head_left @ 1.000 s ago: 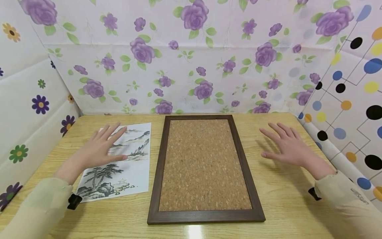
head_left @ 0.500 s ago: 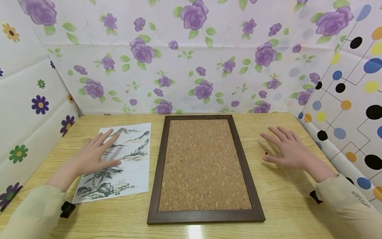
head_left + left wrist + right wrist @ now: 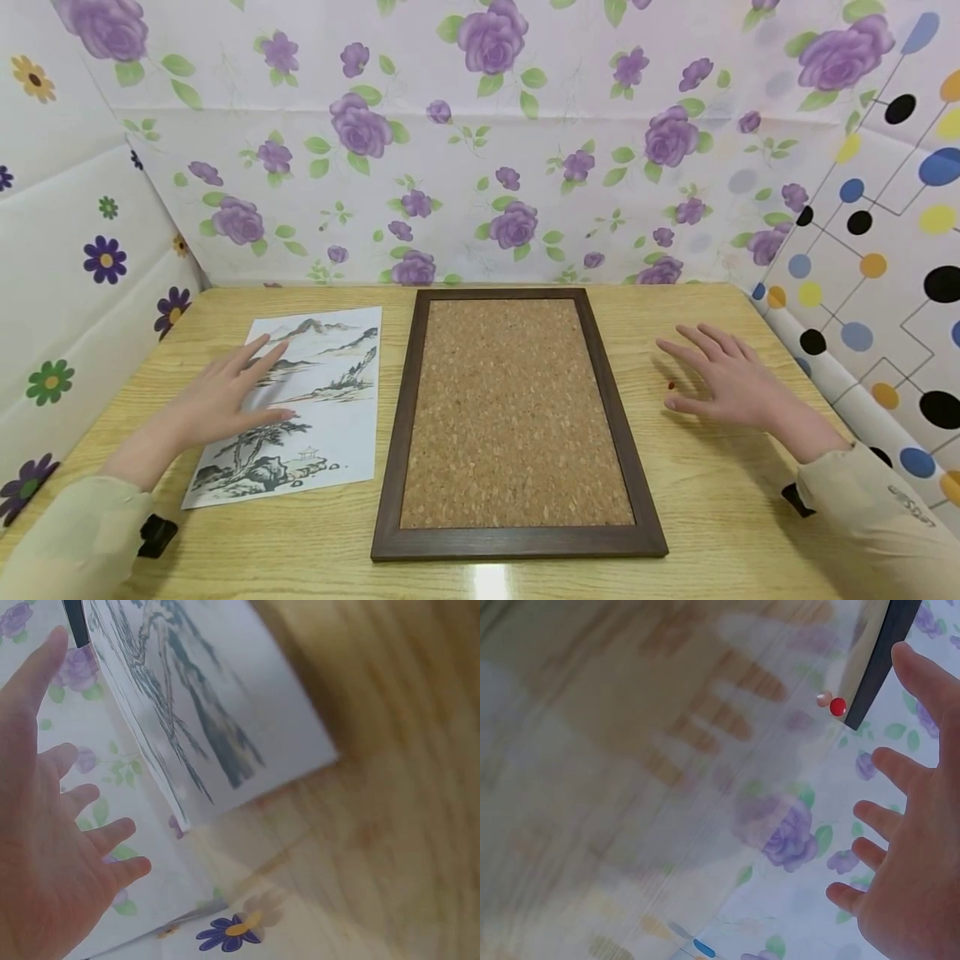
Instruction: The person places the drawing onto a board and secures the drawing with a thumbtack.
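A sheet of paper with an ink landscape of hills, a pine tree and a small pavilion (image 3: 341,442) lies on the table's left side. My left hand (image 3: 217,404) hovers above its left part, fingers spread and holding nothing; the left wrist view shows this hand (image 3: 60,825) apart from the sheet. In the middle lies a cork board (image 3: 517,408) with a dark brown frame. To its right my right hand (image 3: 738,387), fingers spread, is above the table with nothing in it. By its thumb sits a small red round thing (image 3: 838,707), too small to name surely.
The light wooden table (image 3: 300,550) is glossy and reflects the hands. A rose-patterned sheet (image 3: 450,208) hangs behind it. A flower-patterned sheet (image 3: 60,250) closes the left side, a dotted one (image 3: 885,292) the right.
My left hand has drawn left and a little nearer, uncovering more of the paper. The right hand has shifted slightly, and the small red thing now shows by its thumb. Paper and board stay put.
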{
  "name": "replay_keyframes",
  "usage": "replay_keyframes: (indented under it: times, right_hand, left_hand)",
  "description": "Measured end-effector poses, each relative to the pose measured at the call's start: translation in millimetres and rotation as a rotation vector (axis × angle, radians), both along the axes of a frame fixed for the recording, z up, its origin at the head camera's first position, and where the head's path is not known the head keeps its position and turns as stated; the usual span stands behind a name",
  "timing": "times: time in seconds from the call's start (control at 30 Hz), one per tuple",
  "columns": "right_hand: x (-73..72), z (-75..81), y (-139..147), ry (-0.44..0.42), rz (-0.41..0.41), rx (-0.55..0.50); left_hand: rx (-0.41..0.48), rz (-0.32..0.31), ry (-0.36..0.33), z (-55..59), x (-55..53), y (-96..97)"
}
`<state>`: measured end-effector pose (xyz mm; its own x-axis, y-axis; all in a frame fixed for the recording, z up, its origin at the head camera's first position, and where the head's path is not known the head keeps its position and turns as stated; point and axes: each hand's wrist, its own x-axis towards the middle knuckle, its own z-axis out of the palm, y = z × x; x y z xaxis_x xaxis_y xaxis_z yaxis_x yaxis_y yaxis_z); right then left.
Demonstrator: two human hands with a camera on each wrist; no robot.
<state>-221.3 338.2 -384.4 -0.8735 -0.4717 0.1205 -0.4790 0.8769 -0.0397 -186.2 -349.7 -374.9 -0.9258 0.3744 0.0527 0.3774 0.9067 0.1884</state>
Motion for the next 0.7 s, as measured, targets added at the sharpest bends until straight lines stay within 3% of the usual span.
replay_keyframes:
  times: [0.27,0.7]
  right_hand:
    - [0.0,-5.6,1,0.003,0.000,-0.003]
    - [3.5,-4.6,0,-0.033,-0.003,-0.005]
  left_hand:
    - [-0.010,0.030,-0.026,-2.3,5.8,-7.1]
    - [0.062,0.089,-0.103,-8.0,12.7,-20.9]
